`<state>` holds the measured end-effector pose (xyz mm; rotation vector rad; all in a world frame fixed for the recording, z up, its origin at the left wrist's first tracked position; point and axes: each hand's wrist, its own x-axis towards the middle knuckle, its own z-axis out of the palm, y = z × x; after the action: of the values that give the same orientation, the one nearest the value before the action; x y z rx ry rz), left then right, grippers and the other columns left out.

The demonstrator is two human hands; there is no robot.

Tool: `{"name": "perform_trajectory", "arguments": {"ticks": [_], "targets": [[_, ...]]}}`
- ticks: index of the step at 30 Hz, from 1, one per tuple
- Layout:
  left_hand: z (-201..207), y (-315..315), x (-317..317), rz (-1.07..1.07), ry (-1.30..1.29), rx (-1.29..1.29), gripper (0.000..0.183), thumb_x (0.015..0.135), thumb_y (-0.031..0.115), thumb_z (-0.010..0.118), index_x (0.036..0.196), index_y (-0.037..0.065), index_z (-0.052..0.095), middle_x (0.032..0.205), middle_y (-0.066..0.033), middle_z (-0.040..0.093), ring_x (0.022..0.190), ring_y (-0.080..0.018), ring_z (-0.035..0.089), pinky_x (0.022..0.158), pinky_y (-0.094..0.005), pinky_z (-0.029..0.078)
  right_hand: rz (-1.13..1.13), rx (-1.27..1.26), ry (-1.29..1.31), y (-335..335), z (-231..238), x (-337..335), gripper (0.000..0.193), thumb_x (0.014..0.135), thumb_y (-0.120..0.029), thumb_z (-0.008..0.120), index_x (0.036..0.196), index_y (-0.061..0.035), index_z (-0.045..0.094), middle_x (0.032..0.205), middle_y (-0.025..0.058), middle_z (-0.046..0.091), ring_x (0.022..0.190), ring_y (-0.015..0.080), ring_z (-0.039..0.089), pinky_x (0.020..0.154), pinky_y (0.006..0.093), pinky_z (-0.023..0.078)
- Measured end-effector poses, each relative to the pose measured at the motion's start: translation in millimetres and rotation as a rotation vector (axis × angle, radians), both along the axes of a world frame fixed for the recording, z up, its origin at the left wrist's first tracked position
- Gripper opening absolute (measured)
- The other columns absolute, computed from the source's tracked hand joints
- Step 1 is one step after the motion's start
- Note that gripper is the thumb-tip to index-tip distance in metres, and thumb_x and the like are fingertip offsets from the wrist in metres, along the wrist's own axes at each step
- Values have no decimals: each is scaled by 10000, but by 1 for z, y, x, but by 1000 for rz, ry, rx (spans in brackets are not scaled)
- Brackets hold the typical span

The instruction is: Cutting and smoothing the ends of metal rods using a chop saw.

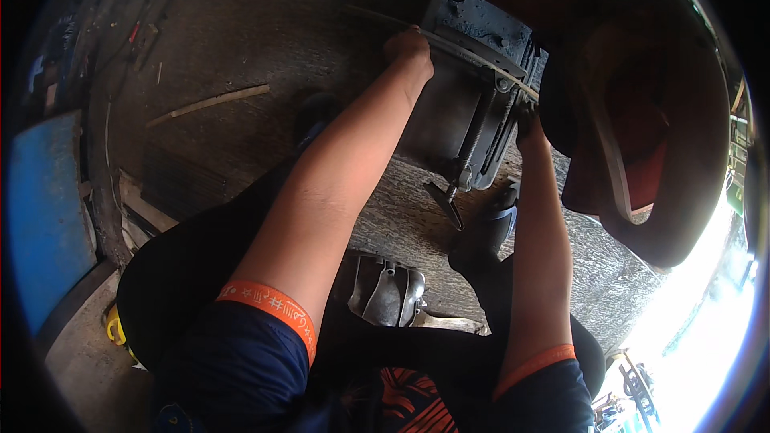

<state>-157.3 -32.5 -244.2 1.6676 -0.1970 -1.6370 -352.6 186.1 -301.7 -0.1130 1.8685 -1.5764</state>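
Note:
A cut-off saw's metal base (481,16) sits on the plank floor ahead of me, with a clamp screw (480,124) running toward me and ending in a T-handle (446,205). Across the base lies a long thin rod (465,51), slanting from far left to near right. My left hand (409,50) is closed round the rod, left of the base. My right hand (529,124) reaches in beside the right side of the clamp, near the rod's right end. Shadow hides its fingers, so I cannot tell what it touches.
A large brown curved guard (690,152) hangs close on the right. On the plank floor (409,232) lie a loose wooden strip (208,106) at the left and a ribbed metal casing (387,292) near my legs. A blue panel (52,216) stands at far left.

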Motion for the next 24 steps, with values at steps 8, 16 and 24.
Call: {"name": "perform_trajectory", "arguments": {"ticks": [8,16,24], "targets": [[14,1,6,-129,3,126,153,864,168,685,974,79,626,875,-69,655,635,-212,604,577,-353,458,76,-51,-40,0,26,-36,409,838,-91,659,1222,-32,530,1036,149,629,899,250,631,743,351,521],[18,1,5,-165,38,176,131,922,174,602,1050,159,626,1091,8,644,882,-252,666,893,-428,435,123,-52,-16,0,36,-41,385,841,-100,653,1204,-35,542,1034,146,632,908,248,629,753,347,515],[18,0,14,-142,107,152,213,896,192,651,1096,146,598,1116,-21,635,929,-310,651,855,-453,492,136,-48,-4,-2,40,-43,362,844,-110,648,1186,-39,553,1033,142,634,917,246,627,764,343,510]]}}
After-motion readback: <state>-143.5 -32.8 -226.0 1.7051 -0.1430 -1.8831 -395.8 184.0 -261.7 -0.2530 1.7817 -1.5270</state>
